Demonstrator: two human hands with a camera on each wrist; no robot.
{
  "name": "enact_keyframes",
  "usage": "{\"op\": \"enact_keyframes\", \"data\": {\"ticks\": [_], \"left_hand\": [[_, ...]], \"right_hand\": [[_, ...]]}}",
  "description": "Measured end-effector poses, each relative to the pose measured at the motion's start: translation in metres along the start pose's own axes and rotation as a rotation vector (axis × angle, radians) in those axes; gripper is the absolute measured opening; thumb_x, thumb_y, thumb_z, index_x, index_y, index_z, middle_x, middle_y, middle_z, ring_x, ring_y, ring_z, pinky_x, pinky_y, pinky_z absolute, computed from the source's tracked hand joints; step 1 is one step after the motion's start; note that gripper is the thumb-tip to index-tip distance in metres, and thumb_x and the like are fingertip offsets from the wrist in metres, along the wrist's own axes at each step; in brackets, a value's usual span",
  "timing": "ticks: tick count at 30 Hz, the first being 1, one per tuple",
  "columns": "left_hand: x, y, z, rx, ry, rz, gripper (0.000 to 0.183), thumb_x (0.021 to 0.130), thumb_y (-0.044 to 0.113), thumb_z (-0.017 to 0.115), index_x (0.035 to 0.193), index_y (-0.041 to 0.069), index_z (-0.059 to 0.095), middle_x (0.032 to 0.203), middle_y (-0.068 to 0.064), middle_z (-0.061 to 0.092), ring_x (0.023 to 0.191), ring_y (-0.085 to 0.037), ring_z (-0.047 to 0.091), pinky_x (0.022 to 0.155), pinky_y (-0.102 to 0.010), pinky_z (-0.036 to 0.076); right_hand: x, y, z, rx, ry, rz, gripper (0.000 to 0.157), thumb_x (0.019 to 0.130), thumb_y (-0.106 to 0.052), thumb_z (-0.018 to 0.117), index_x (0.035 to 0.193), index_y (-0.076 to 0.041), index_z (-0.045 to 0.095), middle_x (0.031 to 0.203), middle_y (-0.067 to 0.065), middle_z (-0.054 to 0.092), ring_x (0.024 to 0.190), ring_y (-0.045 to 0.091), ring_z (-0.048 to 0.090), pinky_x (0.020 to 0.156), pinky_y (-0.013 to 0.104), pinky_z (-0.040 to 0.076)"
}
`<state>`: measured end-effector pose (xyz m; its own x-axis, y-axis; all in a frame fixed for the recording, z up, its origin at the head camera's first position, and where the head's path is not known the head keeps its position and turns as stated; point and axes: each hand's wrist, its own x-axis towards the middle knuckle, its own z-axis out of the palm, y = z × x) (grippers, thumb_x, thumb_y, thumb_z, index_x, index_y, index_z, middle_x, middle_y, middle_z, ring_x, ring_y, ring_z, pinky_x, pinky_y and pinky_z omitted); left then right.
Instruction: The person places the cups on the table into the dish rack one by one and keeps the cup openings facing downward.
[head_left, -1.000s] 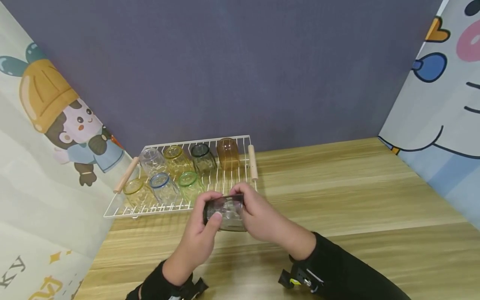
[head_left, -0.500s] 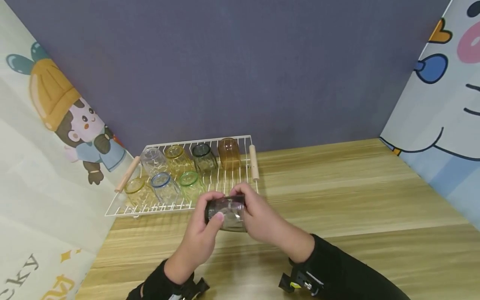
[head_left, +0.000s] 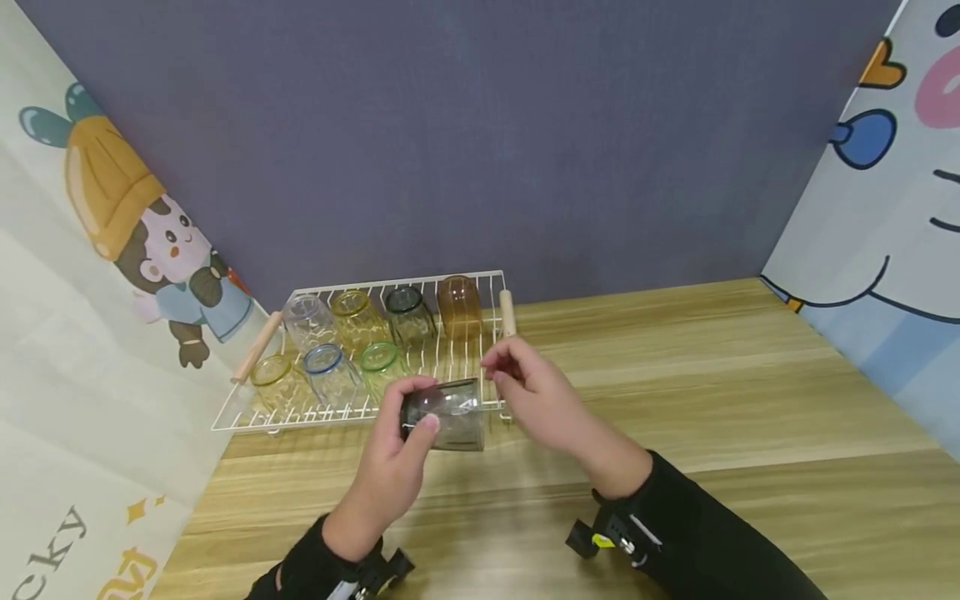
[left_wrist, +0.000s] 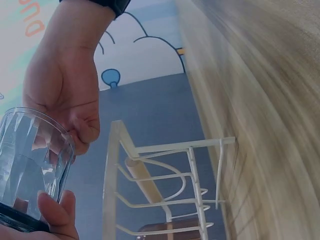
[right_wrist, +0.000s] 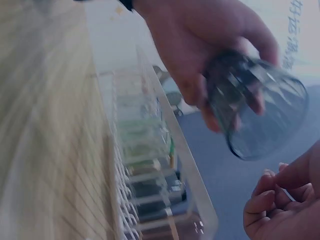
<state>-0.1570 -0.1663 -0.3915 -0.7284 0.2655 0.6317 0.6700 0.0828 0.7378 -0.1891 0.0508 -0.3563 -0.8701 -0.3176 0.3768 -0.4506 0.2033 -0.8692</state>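
In the head view, my left hand (head_left: 396, 446) grips a smoky grey drinking glass (head_left: 448, 415) around its base end, thumb on the near side. The glass lies sideways above the table, its mouth turned right. My right hand (head_left: 543, 400) is off to the right of that mouth, apart from it, fingers loosely bent around nothing. The right wrist view shows the ribbed glass (right_wrist: 265, 107) held in the left hand (right_wrist: 200, 45), with the fingers of the right hand (right_wrist: 287, 200) below the rim. Behind the hands stands a white wire rack (head_left: 442, 367).
On the rack, upturned glasses stand in two rows, among them an amber one (head_left: 459, 307), a dark grey one (head_left: 409, 315), a green-rimmed one (head_left: 382, 367) and a blue-rimmed one (head_left: 330, 373). Wooden handles (head_left: 257, 347) flank it. Wood-grain table (head_left: 675, 392) extends right; a dark wall (head_left: 525, 150) rises behind.
My right hand has left the glass and moved right and slightly up. My left hand still holds the glass, which has shifted slightly left and up.
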Motion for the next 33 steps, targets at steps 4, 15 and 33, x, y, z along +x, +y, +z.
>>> {"op": "enact_keyframes", "data": {"ticks": [4,15,33], "left_hand": [[0.0,-0.003,0.0,0.005,-0.023,-0.017,0.036,0.1,-0.008,0.051,0.135,-0.002,0.046,0.117,-0.015,0.052,0.091,-0.021,0.054,0.073,-0.031,0.054],[-0.001,-0.004,0.001,0.012,-0.051,-0.028,0.037,0.1,-0.007,0.052,0.136,-0.002,0.045,0.115,-0.015,0.054,0.092,-0.021,0.057,0.074,-0.032,0.055],[-0.003,-0.001,0.001,0.018,-0.069,-0.108,0.036,0.101,-0.003,0.054,0.136,-0.003,0.044,0.113,-0.016,0.053,0.088,-0.023,0.055,0.071,-0.033,0.055]], "right_hand": [[0.006,0.003,-0.014,0.038,0.056,0.03,0.02,0.099,0.01,0.049,0.114,0.001,0.057,0.102,0.015,0.059,0.09,0.032,0.058,0.076,0.031,0.054],[0.023,0.028,-0.027,0.098,0.31,0.165,0.027,0.099,0.002,0.055,0.126,0.004,0.049,0.119,0.018,0.055,0.107,0.027,0.055,0.088,0.036,0.049],[0.059,0.065,-0.026,0.328,0.302,0.346,0.055,0.1,0.002,0.052,0.15,0.012,0.031,0.137,0.032,0.045,0.113,0.037,0.055,0.105,0.049,0.047]]}}
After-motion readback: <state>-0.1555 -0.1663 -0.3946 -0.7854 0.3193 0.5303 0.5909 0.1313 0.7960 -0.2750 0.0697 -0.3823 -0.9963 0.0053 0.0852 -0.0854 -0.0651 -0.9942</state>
